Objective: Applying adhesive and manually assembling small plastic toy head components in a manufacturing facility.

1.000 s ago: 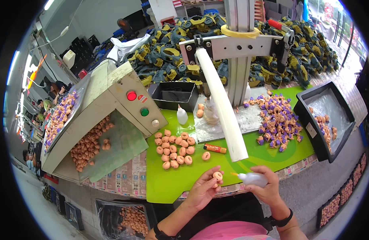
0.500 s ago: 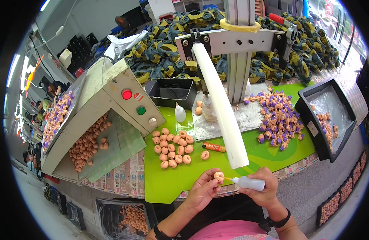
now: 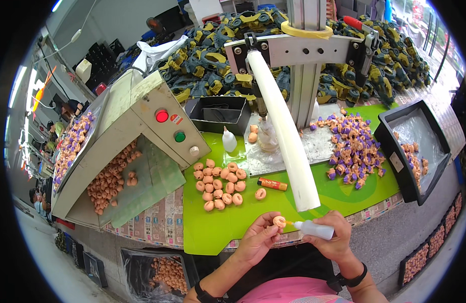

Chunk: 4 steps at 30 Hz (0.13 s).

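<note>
My left hand (image 3: 258, 238) pinches a small peach-coloured hollow plastic piece, a doll-head-like part (image 3: 279, 221), near the table's front edge. Wrapped round a white squeeze bottle (image 3: 318, 230) is my right hand (image 3: 336, 237); the bottle lies sideways, its yellowish thin nozzle pointing left at the peach part. Whether the tip touches the part I cannot tell. Beyond my hands, similar peach parts (image 3: 218, 185) are grouped on the green mat (image 3: 205, 232), with a single one (image 3: 261, 194) apart beside an orange tube (image 3: 272, 184). A press with a long white lever (image 3: 283, 131) stands above the mat.
Peach-and-purple pieces (image 3: 352, 146) are heaped on the right, beside a black tray (image 3: 430, 136). At left stands a beige machine (image 3: 142, 118) with red and green buttons. Another white bottle (image 3: 229, 140) stands near a black box (image 3: 218, 113). Yellow-and-dark toy vehicles (image 3: 202, 65) pile up behind.
The whole view has shifted slightly. Both hands keep their holds, and the bottle's nozzle still points at the peach part.
</note>
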{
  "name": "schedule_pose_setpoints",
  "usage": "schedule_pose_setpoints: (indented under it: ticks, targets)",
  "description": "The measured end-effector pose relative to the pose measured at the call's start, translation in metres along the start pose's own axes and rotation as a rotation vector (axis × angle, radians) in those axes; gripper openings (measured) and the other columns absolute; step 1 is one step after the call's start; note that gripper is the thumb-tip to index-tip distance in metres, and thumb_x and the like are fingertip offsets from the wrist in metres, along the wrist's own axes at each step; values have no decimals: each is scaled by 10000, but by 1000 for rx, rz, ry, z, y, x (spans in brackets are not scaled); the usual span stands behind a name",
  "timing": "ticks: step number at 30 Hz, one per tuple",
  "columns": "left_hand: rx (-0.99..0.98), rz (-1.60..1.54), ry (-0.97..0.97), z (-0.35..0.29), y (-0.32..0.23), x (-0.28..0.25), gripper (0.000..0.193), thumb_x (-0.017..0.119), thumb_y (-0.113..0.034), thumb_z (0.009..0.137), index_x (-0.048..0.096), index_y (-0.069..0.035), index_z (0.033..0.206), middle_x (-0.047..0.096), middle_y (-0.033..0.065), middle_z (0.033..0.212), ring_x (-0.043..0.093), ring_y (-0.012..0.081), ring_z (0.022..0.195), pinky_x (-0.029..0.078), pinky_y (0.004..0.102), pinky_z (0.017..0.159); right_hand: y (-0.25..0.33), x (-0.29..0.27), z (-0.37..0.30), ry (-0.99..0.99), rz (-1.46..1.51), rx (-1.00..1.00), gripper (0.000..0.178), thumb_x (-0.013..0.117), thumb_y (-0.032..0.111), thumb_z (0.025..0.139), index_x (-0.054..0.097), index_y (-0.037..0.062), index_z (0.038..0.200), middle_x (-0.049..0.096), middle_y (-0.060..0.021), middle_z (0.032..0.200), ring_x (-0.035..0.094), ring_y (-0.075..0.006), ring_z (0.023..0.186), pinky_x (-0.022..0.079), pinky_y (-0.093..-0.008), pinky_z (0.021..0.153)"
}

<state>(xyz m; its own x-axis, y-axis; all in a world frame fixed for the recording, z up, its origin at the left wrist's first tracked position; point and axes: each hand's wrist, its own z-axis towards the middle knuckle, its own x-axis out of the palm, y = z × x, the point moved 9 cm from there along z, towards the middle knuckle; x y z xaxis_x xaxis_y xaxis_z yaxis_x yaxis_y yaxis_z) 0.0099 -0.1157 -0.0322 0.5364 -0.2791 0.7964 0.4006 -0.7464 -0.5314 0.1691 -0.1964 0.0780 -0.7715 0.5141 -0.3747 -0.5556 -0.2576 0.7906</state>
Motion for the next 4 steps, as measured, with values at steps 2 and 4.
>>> schedule_pose_setpoints:
  ticks: [2, 4]
  targets:
    - [1, 4, 6, 1, 0, -1, 351, 594, -58, 930, 516, -58, 1271, 580, 61, 1119, 566, 121, 932, 481, 251, 763, 0, -1, -1, 3, -23, -1, 447, 907, 151, 591, 649, 64, 946, 641, -89, 788, 619, -207, 639, 490, -309, 561]
    - [1, 8, 13, 1, 1, 0, 352, 595, -60, 929, 515, -59, 1272, 581, 60, 1119, 566, 120, 930, 481, 250, 763, 0, -3, -2, 3, -46, 5, 452, 908, 157, 591, 651, 70, 954, 644, -89, 804, 624, -211, 648, 493, -307, 566]
